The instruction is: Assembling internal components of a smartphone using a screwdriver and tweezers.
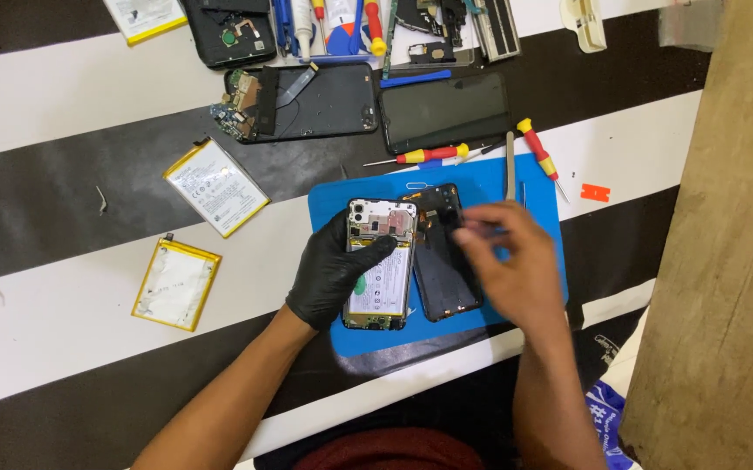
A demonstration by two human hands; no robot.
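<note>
The left hand in a black rubber glove (335, 271) has its grip clamped on the open black phone with its back taken off (380, 264), thumb lying across the middle of it. That phone lies flat on the blue rubber mat (333, 204), and the mat is the spot to find everything else from. The bare right hand (516, 261) hovers over the mat's right half with its fingertips pinched together at the top of the thin black plastic back cover (444, 261), which lies just beside the phone; I cannot tell if they hold something tiny. The phone looks light, stiff and easy to break inside, so holding it by its long edges seems best, away from the white battery and small parts. The cover looks thin and bendy. Just past the mat's far edge lie two red and yellow screwdrivers (433, 156). Left of the mat lie two flat batteries with yellow edges (215, 187). Farther off on the black and white striped surface (63, 87) sit more opened phones (307, 102).
</note>
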